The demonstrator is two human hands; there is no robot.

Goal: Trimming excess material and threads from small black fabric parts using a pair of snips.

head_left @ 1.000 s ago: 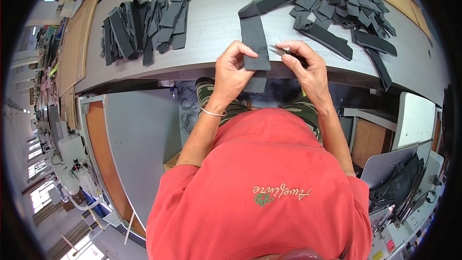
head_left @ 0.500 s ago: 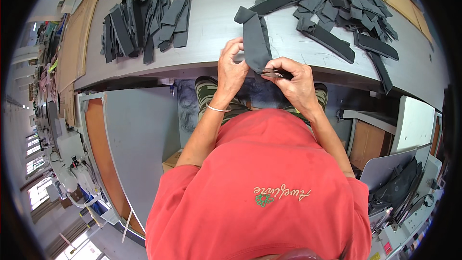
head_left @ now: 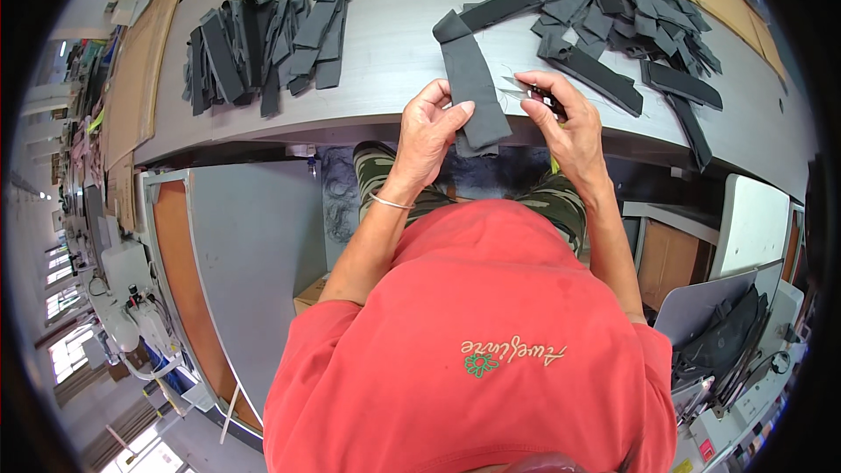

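A dark grey fabric strip (head_left: 474, 79) hangs over the near edge of the table, pinched between the thumb and fingers of my left hand (head_left: 427, 133). Its far end is folded over and runs on toward the heap at the right. My right hand (head_left: 574, 136) grips a pair of thread snips (head_left: 544, 100), just right of the strip. The blades are apart, point left and do not touch the cloth. A fine loose thread shows near their tips.
On the pale table (head_left: 394, 44), a row of grey strips (head_left: 241, 48) lies at the left. A larger tangled heap of strips (head_left: 604, 4) covers the far right. Cardboard sheets (head_left: 144, 70) stand along the left edge; a grey panel (head_left: 254, 236) is below the table.
The snips have moved away from the strip's near end, up and to the right, and their blades now show. My left thumb has come over the strip, which lies flatter and straighter.
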